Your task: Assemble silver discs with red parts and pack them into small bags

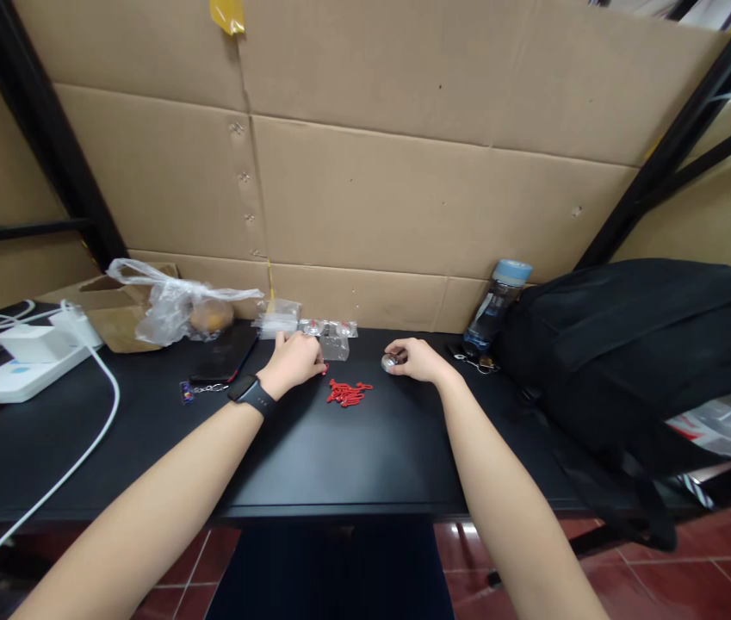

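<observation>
My left hand, with a dark watch on its wrist, is closed just behind a small pile of red clips on the black table. A bit of red, apparently one clip, shows at its fingertips. My right hand grips a small round silvery metal object resting on the table; its exact kind does not show. Between the hands lies a clear plastic bag. Behind it are flat clear packets with small red and silvery contents.
At left are a stack of clear bags, a black phone, a keychain, a tied plastic bag, a cardboard box and a white power strip. A water bottle and black backpack stand right. Cardboard backs the table.
</observation>
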